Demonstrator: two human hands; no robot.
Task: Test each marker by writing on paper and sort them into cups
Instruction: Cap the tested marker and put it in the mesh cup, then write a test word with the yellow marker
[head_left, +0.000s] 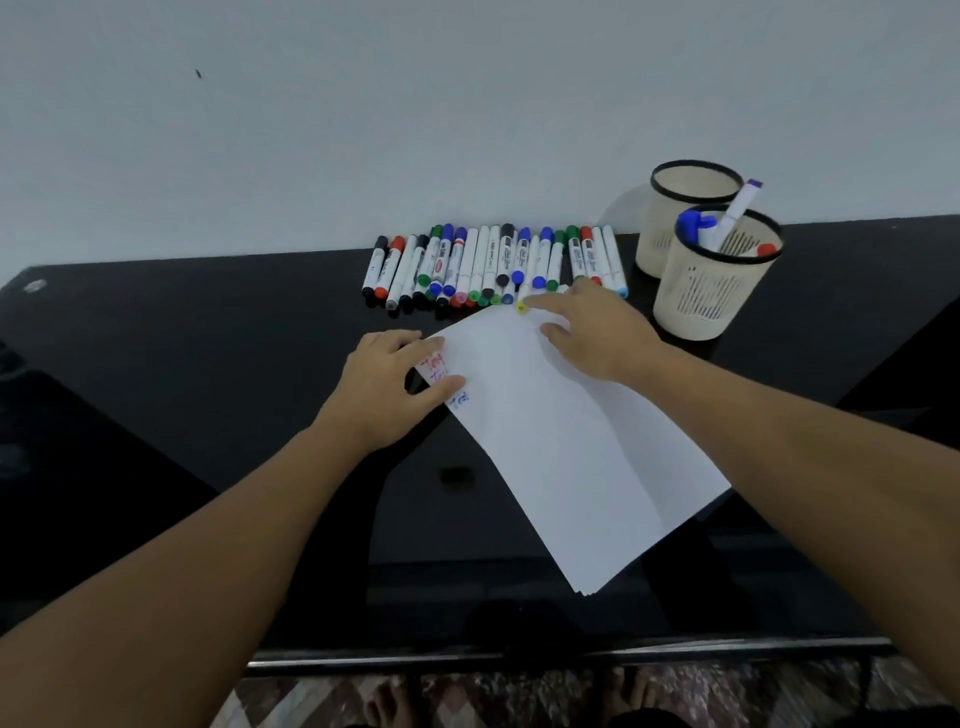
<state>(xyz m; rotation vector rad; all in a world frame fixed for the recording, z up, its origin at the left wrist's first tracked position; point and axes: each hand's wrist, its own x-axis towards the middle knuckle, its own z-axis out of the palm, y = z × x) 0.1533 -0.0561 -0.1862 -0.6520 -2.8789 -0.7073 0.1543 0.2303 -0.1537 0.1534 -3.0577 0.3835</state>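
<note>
Yellow-capped marker (522, 306) at paper (545, 426) top edge, in marker row (493, 265); right hand (597, 332) relaxed, fingers reaching it, nothing gripped. Left hand (387, 387) flat, pressing paper. Risk: fingertips nudge neighbours, row rolls across tabletop (208, 364).

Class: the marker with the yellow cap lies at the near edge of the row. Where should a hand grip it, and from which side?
Probably pinch the yellow-capped marker at its near, capped end, coming from the paper side. Only that end juts clear of the row of markers; its barrel lies packed between neighbours. The right hand reaches there.

Two cups (696, 244) (one holding markers (727, 223)), one paper stack (561, 441).
</note>
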